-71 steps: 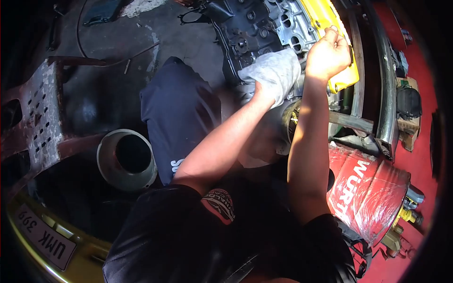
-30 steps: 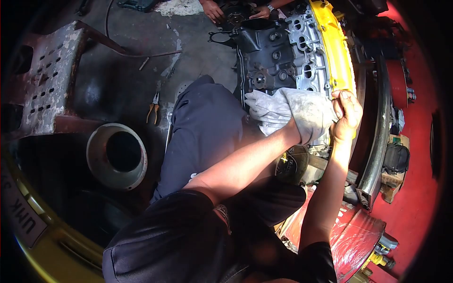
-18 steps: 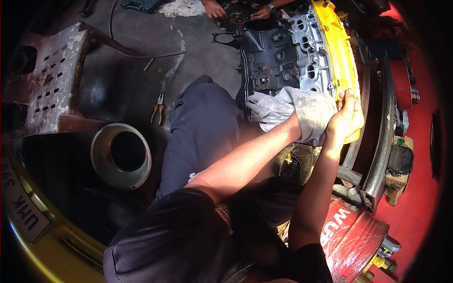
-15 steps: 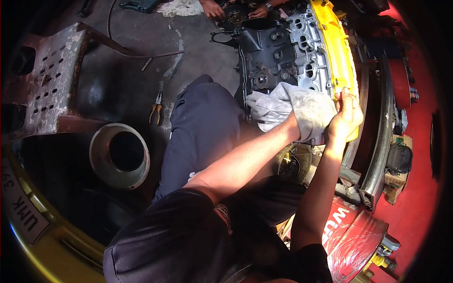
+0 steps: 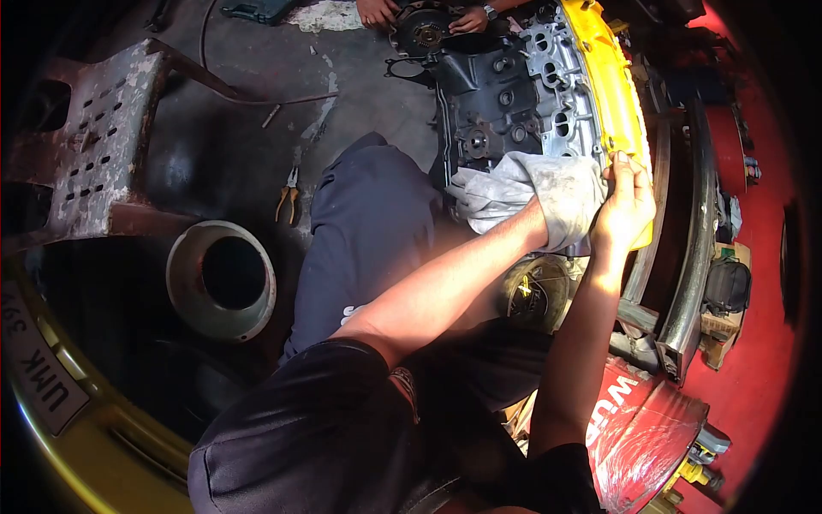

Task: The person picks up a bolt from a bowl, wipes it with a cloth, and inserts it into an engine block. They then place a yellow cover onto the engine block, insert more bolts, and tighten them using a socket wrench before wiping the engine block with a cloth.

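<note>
A grey-white rag [image 5: 505, 190] wraps my left hand [image 5: 569, 201], hiding its fingers; that hand lies on the near end of an engine block [image 5: 488, 103]. My right hand [image 5: 627, 201] is beside it, thumb and fingers pinched together against the yellow valve cover [image 5: 604, 77]. What sits between those fingertips, if anything, is too small to make out. Along the cover runs the silver cylinder head [image 5: 556, 94] with its oval ports. The engine lies on its side in front of my bent knee [image 5: 377, 197].
Another person's hands [image 5: 377, 12] hold a round dark part [image 5: 425, 32] at the engine's far end. Pliers [image 5: 288, 201] lie on the floor near a round tub [image 5: 180, 274] and a worn plastic stool [image 5: 94, 146]. Metal rails [image 5: 698, 248] and a red wrapped drum [image 5: 642, 428] are rightward.
My right hand has shifted slightly up and left along the yellow cover, its fingers still pinched. The wrapped left hand has barely moved. The whole view has shifted a little.
</note>
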Demonstrator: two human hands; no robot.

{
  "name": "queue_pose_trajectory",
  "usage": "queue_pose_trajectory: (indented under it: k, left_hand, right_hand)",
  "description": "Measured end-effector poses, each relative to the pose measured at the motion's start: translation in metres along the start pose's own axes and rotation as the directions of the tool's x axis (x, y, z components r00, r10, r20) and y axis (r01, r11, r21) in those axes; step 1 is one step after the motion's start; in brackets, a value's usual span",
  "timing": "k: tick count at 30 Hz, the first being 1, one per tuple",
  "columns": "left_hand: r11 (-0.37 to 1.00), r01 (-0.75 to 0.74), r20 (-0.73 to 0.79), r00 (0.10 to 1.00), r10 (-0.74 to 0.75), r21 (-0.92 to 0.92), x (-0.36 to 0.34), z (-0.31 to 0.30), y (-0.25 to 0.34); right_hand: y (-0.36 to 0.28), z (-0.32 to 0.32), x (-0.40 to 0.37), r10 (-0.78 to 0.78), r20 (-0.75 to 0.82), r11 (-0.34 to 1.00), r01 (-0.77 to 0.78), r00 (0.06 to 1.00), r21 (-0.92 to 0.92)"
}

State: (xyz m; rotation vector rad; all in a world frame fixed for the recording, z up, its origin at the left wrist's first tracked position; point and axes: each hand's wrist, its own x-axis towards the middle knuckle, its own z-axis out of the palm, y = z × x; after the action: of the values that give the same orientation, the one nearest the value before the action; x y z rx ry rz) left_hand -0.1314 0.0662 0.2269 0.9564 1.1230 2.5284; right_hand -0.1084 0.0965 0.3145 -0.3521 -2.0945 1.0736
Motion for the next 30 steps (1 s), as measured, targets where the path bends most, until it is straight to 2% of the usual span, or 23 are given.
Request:
queue_pose_trajectory:
  k: [1, 2, 3, 5, 8, 9, 10, 11, 12, 14, 17, 19, 20, 21, 22, 23, 24, 27, 28, 30]
  left_hand:
    - [0.996, 0.039, 0.027, 0.999, -0.041, 0.085, -0.002, -0.003, 0.009]
    - [0.932, 0.065, 0.115, 0.987, -0.112, 0.356, 0.000, -0.009, 0.009]
    - [0.860, -0.010, 0.116, 0.992, -0.057, 0.511, -0.003, -0.009, 0.014]
    - [0.625, -0.144, 0.135, 0.989, 0.062, 0.767, -0.005, -0.006, 0.031]
    - [0.760, -0.169, -0.040, 0.968, 0.248, 0.627, -0.011, 0.005, 0.021]
    - [0.743, -0.201, -0.029, 0.958, 0.285, 0.639, -0.013, 0.005, 0.017]
    - [0.722, -0.233, -0.016, 0.947, 0.321, 0.651, -0.013, 0.003, 0.022]
    - [0.698, -0.266, -0.004, 0.933, 0.360, 0.664, -0.012, 0.002, 0.027]
    - [0.742, -0.130, 0.109, 0.991, 0.077, 0.657, -0.007, -0.002, 0.027]
    - [0.782, -0.121, 0.052, 0.992, 0.113, 0.611, -0.004, -0.001, 0.023]
    - [0.747, -0.157, 0.081, 0.987, 0.138, 0.646, -0.005, 0.000, 0.012]
    - [0.690, -0.194, 0.127, 0.981, 0.148, 0.698, -0.006, 0.000, 0.012]
    - [0.890, -0.129, 0.020, 0.991, 0.133, 0.437, -0.008, 0.003, 0.025]
    - [0.954, -0.144, -0.049, 0.986, 0.162, 0.262, -0.010, 0.008, 0.022]
    - [0.983, -0.167, -0.123, 0.977, 0.176, 0.079, -0.011, 0.014, 0.018]
    - [0.962, -0.108, -0.093, 0.992, 0.087, -0.250, -0.016, 0.017, 0.014]
    - [0.835, -0.031, -0.061, 0.998, -0.003, -0.549, -0.022, 0.021, 0.010]
    - [0.904, 0.040, -0.062, 0.995, -0.074, -0.426, -0.022, 0.025, 0.008]
    - [0.932, 0.065, -0.043, 0.995, -0.086, -0.358, -0.022, 0.017, 0.018]
    - [0.953, 0.196, 0.050, 0.981, -0.190, -0.231, -0.007, 0.009, 0.034]
  right_hand:
    - [0.001, 0.001, 0.004, 0.073, -0.006, 0.997, -0.073, 0.997, 0.013]
    - [0.002, 0.000, 0.008, 0.144, -0.016, 0.989, -0.144, 0.989, 0.025]
    - [0.001, 0.001, 0.009, 0.162, -0.048, 0.985, -0.159, 0.986, 0.061]
    - [-0.004, 0.004, 0.012, 0.191, -0.099, 0.975, -0.177, 0.977, 0.133]
    - [0.000, -0.020, 0.022, 0.164, 0.215, 0.972, -0.195, 0.963, 0.131]
    - [0.002, -0.026, 0.025, 0.167, 0.327, 0.970, -0.215, 0.930, 0.116]
    - [0.004, -0.027, 0.027, 0.160, 0.344, 0.950, -0.239, 0.925, 0.202]
    - [0.005, -0.027, 0.027, 0.140, 0.346, 0.952, -0.223, 0.928, 0.211]
    - [0.005, -0.027, 0.025, 0.120, 0.349, 0.953, -0.206, 0.929, 0.221]
    - [0.006, -0.025, 0.022, 0.068, 0.361, 0.960, -0.160, 0.930, 0.232]
    - [0.010, -0.024, 0.013, -0.019, 0.357, 0.969, -0.071, 0.934, 0.238]
    - [0.008, -0.028, 0.014, -0.045, 0.403, 0.993, -0.002, 0.914, 0.117]
    - [0.000, -0.027, 0.012, -0.073, 0.403, 0.997, 0.051, 0.912, 0.066]
    - [-0.005, -0.026, 0.013, -0.099, 0.405, 0.995, 0.102, 0.909, 0.014]
    - [-0.007, -0.027, 0.014, -0.089, 0.420, 0.994, 0.104, 0.903, -0.014]
    - [-0.007, -0.028, 0.015, -0.077, 0.436, 0.994, 0.106, 0.897, -0.042]
    - [-0.007, -0.030, 0.015, -0.062, 0.451, 0.992, 0.106, 0.890, -0.072]
    - [-0.005, -0.024, 0.010, 0.032, 0.495, 0.998, -0.003, 0.869, -0.059]
    - [-0.002, -0.024, 0.012, 0.029, 0.511, 0.993, 0.032, 0.859, -0.110]
    - [0.001, -0.023, 0.012, 0.029, 0.515, 0.996, 0.019, 0.857, -0.087]
